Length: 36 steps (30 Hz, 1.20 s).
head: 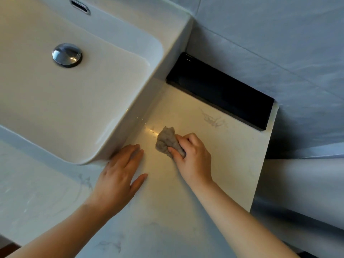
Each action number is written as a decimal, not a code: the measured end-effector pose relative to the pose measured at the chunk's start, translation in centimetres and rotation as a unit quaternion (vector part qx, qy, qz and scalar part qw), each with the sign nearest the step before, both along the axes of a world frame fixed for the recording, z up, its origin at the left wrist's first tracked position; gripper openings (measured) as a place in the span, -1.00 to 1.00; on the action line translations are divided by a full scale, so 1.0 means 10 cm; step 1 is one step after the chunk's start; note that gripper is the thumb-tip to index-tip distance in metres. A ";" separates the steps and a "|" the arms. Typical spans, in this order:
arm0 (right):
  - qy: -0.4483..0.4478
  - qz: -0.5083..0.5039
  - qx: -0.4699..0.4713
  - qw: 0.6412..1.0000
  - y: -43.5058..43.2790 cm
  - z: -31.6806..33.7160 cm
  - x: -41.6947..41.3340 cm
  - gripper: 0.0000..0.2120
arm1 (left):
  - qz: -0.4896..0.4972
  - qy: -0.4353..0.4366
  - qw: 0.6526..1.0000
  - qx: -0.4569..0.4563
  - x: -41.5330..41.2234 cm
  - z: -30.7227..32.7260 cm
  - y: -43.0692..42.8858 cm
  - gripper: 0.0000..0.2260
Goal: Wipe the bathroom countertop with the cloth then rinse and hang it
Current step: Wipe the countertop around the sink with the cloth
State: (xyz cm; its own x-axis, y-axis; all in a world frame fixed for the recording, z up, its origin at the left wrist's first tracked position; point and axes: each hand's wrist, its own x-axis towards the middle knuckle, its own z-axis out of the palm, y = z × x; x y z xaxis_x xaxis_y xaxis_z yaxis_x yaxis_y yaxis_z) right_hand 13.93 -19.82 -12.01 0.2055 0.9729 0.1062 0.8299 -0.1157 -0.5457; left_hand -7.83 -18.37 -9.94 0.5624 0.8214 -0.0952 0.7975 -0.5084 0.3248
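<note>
A small grey cloth (165, 139) is bunched up and pressed on the pale marble countertop (214, 164), just right of the sink. My right hand (193, 157) grips the cloth from behind, fingers curled over it. My left hand (121, 174) lies flat on the countertop with fingers apart, its fingertips touching the base of the white vessel sink (78, 108). It holds nothing. A few water drops glint on the countertop close to the cloth.
The sink has a chrome drain plug (67, 55) and an overflow slot (80, 5). A black rectangular recess (223, 90) runs along the back of the countertop under the grey tiled wall (279, 43). The countertop's right edge (260, 174) drops off.
</note>
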 end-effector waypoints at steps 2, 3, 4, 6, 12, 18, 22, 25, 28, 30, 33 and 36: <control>0.037 0.002 -0.029 0.999 -0.04 0.05 0.00 -0.77 | -0.001 0.015 1.000 0.003 -0.07 -0.02 -0.03 -0.43; 0.058 -0.004 -0.032 0.998 -0.01 0.09 0.02 -0.80 | 0.000 0.022 1.000 0.001 -0.08 -0.04 -0.04 -0.42; 0.071 -0.016 -0.018 0.997 0.05 0.13 0.04 -0.81 | 0.001 0.027 1.000 -0.001 -0.09 -0.06 -0.05 -0.41; 0.068 -0.056 0.033 0.996 0.30 0.22 0.15 -0.79 | 0.006 0.025 1.000 -0.004 -0.09 -0.10 -0.06 -0.42; -0.034 -0.101 0.018 0.994 1.07 0.06 0.31 -0.77 | 0.012 0.016 1.000 0.013 -0.07 -0.17 -0.08 -0.46; -0.008 -0.002 0.019 1.000 0.55 0.01 -0.01 -0.76 | 0.002 0.016 0.999 0.034 -0.08 -0.20 -0.08 -0.45; 0.033 0.075 -0.040 0.996 0.30 0.14 -0.08 -0.78 | 0.002 0.014 1.000 0.027 -0.10 -0.21 -0.08 -0.44; 0.028 0.014 0.002 1.000 0.65 0.23 0.05 -0.84 | 0.000 0.006 1.000 0.027 -0.11 -0.21 -0.07 -0.45; -0.010 -0.078 0.043 0.996 1.13 0.23 0.16 -0.83 | -0.003 -0.006 1.000 0.030 -0.12 -0.20 -0.07 -0.46; -0.038 -0.091 0.026 0.995 1.34 0.14 0.16 -0.82 | -0.005 -0.016 0.999 0.031 -0.14 -0.18 -0.06 -0.47; -0.054 -0.101 0.019 0.993 1.41 -0.01 0.07 -0.81 | -0.007 -0.016 0.999 0.028 -0.17 -0.16 -0.04 -0.48; -0.034 -0.084 0.020 0.996 1.28 -0.05 -0.07 -0.80 | -0.011 -0.014 1.000 0.022 -0.17 -0.16 -0.04 -0.49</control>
State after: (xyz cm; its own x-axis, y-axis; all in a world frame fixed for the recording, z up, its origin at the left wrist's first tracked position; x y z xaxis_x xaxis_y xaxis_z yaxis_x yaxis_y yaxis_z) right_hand 13.25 -7.01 -12.48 0.3561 0.9199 0.1640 0.8362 -0.2354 -0.4953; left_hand -9.58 -18.74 -11.49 0.5822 0.8119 -0.0435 0.7767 -0.5395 0.3250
